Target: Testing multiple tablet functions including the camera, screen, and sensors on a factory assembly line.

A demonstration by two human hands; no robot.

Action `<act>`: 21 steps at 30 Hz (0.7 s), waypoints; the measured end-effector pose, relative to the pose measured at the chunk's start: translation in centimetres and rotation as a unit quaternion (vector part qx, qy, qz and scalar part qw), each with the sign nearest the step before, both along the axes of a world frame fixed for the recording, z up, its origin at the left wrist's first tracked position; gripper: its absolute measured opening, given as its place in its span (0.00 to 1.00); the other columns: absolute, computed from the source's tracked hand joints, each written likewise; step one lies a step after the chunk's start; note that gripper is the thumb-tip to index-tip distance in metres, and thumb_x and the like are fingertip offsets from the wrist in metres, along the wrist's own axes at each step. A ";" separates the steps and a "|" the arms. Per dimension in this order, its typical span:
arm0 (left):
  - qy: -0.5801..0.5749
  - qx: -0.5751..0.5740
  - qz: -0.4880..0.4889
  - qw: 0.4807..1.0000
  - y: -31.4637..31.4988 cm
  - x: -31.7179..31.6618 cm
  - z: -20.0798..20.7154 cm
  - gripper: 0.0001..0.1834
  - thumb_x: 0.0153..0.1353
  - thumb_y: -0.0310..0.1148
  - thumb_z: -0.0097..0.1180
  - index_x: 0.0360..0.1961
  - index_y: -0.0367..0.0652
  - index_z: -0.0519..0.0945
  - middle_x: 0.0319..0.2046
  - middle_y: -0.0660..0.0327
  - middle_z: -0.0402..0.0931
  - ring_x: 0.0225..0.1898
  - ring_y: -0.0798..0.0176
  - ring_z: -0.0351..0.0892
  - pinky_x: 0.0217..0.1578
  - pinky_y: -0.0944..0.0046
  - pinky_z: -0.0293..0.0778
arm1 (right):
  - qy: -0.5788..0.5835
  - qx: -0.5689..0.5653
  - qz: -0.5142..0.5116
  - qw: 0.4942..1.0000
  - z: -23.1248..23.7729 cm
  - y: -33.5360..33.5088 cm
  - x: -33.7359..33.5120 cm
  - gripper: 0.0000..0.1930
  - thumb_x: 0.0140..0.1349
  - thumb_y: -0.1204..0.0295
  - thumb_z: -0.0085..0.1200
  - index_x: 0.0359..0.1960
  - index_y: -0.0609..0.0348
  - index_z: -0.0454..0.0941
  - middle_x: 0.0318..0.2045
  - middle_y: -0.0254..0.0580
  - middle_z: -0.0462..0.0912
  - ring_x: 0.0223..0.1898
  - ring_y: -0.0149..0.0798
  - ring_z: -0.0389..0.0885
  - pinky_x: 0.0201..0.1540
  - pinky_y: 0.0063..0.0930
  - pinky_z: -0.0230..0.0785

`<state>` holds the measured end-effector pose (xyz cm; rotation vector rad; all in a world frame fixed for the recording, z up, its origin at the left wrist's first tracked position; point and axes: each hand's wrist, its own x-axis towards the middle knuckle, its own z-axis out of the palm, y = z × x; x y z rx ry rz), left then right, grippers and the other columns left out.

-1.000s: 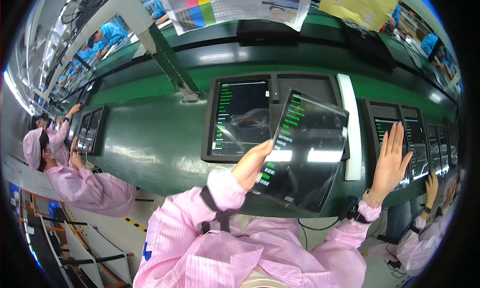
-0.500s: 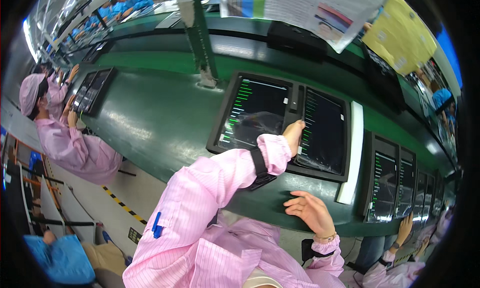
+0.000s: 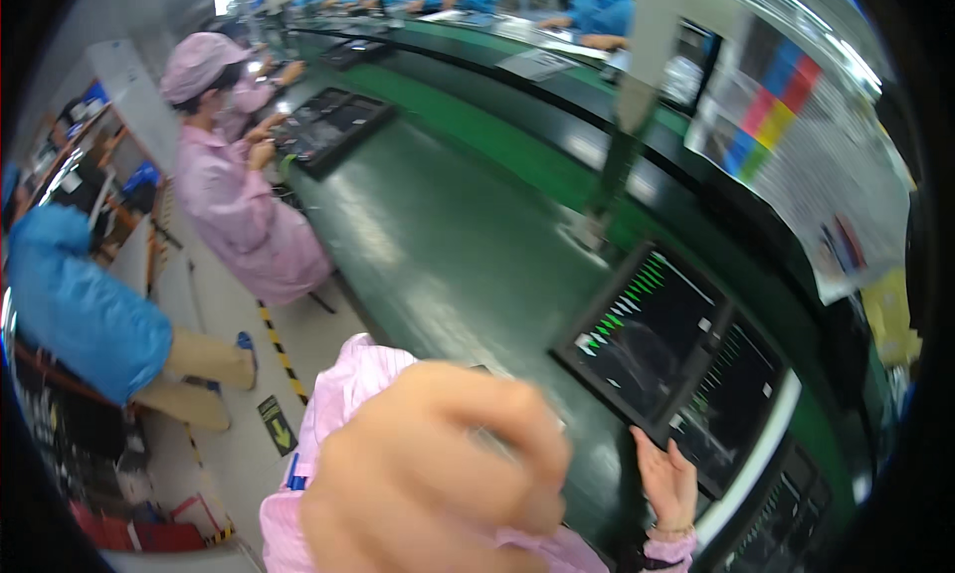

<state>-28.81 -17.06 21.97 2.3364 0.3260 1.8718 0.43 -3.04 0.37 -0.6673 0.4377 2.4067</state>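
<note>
Close to the camera, my left hand [image 3: 428, 464] is raised in a loose fist, large and somewhat blurred. Its fingers are curled in, and I see nothing between them. Farther right, my right hand [image 3: 668, 478] touches the near edge of a black tray, fingertips apart. In that tray lie two dark screens side by side: the left screen [image 3: 652, 334] and the right screen [image 3: 726, 404]. Both are lit with short green and white lines. A white strip [image 3: 761, 454] runs along the tray's right side.
A second black tray [image 3: 781, 513] of screens stands beyond the strip. A metal post [image 3: 617, 175] rises from the green bench [image 3: 448, 245]. Printed sheets [image 3: 796, 145] hang at right. At left a person in pink [image 3: 239, 195] handles another tray [image 3: 338, 130]; a person in blue [image 3: 85, 304] is behind.
My left hand has left the screen and come up close to the camera, now curled. My right hand has reached the tray's near edge. The view has turned left.
</note>
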 end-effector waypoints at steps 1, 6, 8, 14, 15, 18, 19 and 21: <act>-0.022 -0.028 0.140 0.989 -2.3 0.9 1.1 0.05 0.50 0.26 0.49 0.19 0.39 0.73 0.19 0.63 0.71 0.20 0.65 0.66 0.27 0.63 0.64 | -0.044 0.004 -0.002 0.999 -0.2 0.8 -0.4 0.26 0.68 0.71 0.37 0.59 0.83 0.50 0.62 0.66 0.56 0.64 0.52 0.57 0.66 0.37 0.55; 0.066 0.105 0.330 0.936 -3.6 -1.8 0.9 0.02 0.40 0.22 0.49 0.18 0.38 0.74 0.19 0.60 0.72 0.17 0.64 0.65 0.23 0.63 0.69 | -0.076 0.128 0.005 0.989 -1.7 6.9 -0.6 0.24 0.68 0.72 0.38 0.59 0.83 0.52 0.60 0.66 0.60 0.63 0.50 0.61 0.66 0.35 0.57; 0.051 0.183 0.412 0.891 -3.0 -1.4 0.5 0.02 0.44 0.27 0.49 0.19 0.41 0.72 0.18 0.63 0.69 0.18 0.65 0.62 0.23 0.63 0.63 | -0.076 0.184 0.003 0.980 -2.3 10.2 -0.5 0.24 0.68 0.72 0.40 0.57 0.82 0.54 0.60 0.67 0.61 0.62 0.49 0.62 0.66 0.35 0.58; 0.040 0.107 0.519 0.847 -4.5 0.4 3.0 0.07 0.51 0.37 0.47 0.21 0.48 0.70 0.16 0.70 0.60 0.20 0.68 0.55 0.24 0.65 0.52 | -0.089 0.218 -0.053 0.970 -3.3 18.2 -2.1 0.23 0.69 0.74 0.37 0.58 0.83 0.51 0.60 0.69 0.58 0.64 0.52 0.58 0.67 0.36 0.55; 0.040 0.088 0.528 0.844 -4.1 0.5 3.0 0.07 0.51 0.38 0.46 0.21 0.49 0.70 0.16 0.70 0.59 0.20 0.68 0.55 0.25 0.65 0.52 | -0.075 0.231 -0.074 0.967 -3.4 18.7 -2.5 0.23 0.69 0.74 0.36 0.58 0.84 0.49 0.60 0.70 0.56 0.65 0.53 0.55 0.68 0.37 0.53; 0.010 0.217 0.474 0.853 -0.9 -0.2 2.2 0.09 0.54 0.39 0.44 0.21 0.50 0.69 0.17 0.72 0.57 0.20 0.70 0.53 0.25 0.66 0.51 | -0.025 0.254 -0.038 0.966 -3.4 19.3 -3.8 0.26 0.67 0.75 0.40 0.60 0.82 0.47 0.62 0.68 0.54 0.65 0.52 0.55 0.68 0.36 0.54; -0.006 0.297 0.431 0.852 -0.1 -0.6 2.0 0.09 0.55 0.40 0.43 0.21 0.50 0.69 0.17 0.72 0.57 0.20 0.70 0.54 0.25 0.66 0.51 | -0.039 0.239 -0.061 0.968 -3.5 19.1 -4.1 0.26 0.67 0.75 0.40 0.60 0.82 0.47 0.62 0.68 0.54 0.65 0.52 0.55 0.68 0.36 0.54; -0.007 0.392 0.415 0.821 1.0 -1.0 1.9 0.11 0.57 0.41 0.42 0.21 0.51 0.69 0.17 0.73 0.57 0.20 0.70 0.54 0.25 0.67 0.52 | -0.036 0.231 -0.057 0.971 -3.1 18.9 -4.5 0.23 0.68 0.75 0.37 0.60 0.80 0.50 0.62 0.66 0.54 0.65 0.51 0.56 0.68 0.35 0.54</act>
